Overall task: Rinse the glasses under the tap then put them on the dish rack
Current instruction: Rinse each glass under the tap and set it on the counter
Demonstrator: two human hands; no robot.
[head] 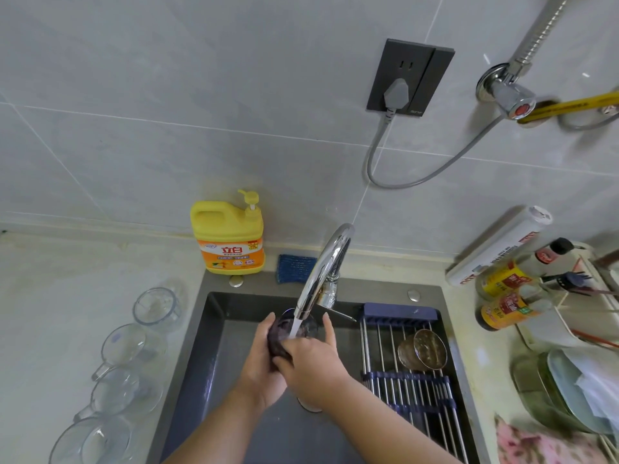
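Gripping the glass [280, 331], hands [310, 366] hover beside the rack [412, 378].

Your purple glass [296, 328] is dark over the charcoal-grey sink [214, 380]. The tap [326, 262] is bright chrome. The detergent bottle [227, 236] is yellow with an orange label, the ribbed sponge [294, 267] blue. The dish rack [415, 383] has silver rods and navy bands, and carries an amber-brown glass [425, 349]. The desk [50, 296] is cream, the cloth [536, 447] pink and flowered.

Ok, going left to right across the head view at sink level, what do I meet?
Clear glasses on the counter → dark glass under the tap → second glass on the dish rack → sauce bottles.
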